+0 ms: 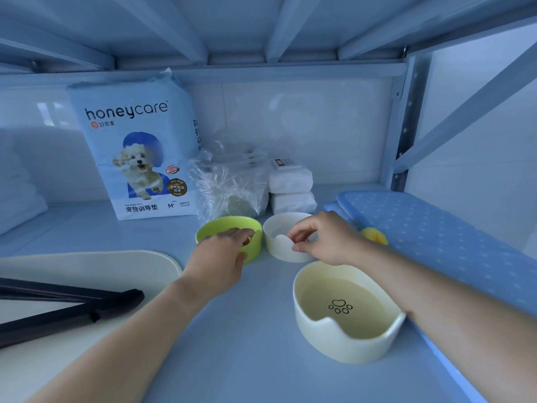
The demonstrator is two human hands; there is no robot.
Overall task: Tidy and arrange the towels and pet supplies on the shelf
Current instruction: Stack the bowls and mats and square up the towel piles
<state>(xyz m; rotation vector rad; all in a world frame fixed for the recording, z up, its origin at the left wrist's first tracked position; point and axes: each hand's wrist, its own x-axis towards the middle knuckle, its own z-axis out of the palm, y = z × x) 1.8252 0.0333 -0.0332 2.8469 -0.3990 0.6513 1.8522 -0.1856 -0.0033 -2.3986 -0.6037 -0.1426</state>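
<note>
Mid-tidy on the pale blue metal shelf (247, 330): your left hand (220, 251) grips the near rim of the round lime-green pet bowl (223, 223), fingers over it, thumb outside. Your right hand (325, 239) pinches the rim of the small white ceramic bowl (277, 226) just beside it. Along the back edge stand the light-blue training-pad pack (136, 146), crinkled clear plastic bag (232, 184) & two stacked white wrapped packs (290, 187). Probably left to do: the large cream paw-print bowl (343, 312) near the front edge, w/ the folded white towels (17, 187) at the left edge.
</note>
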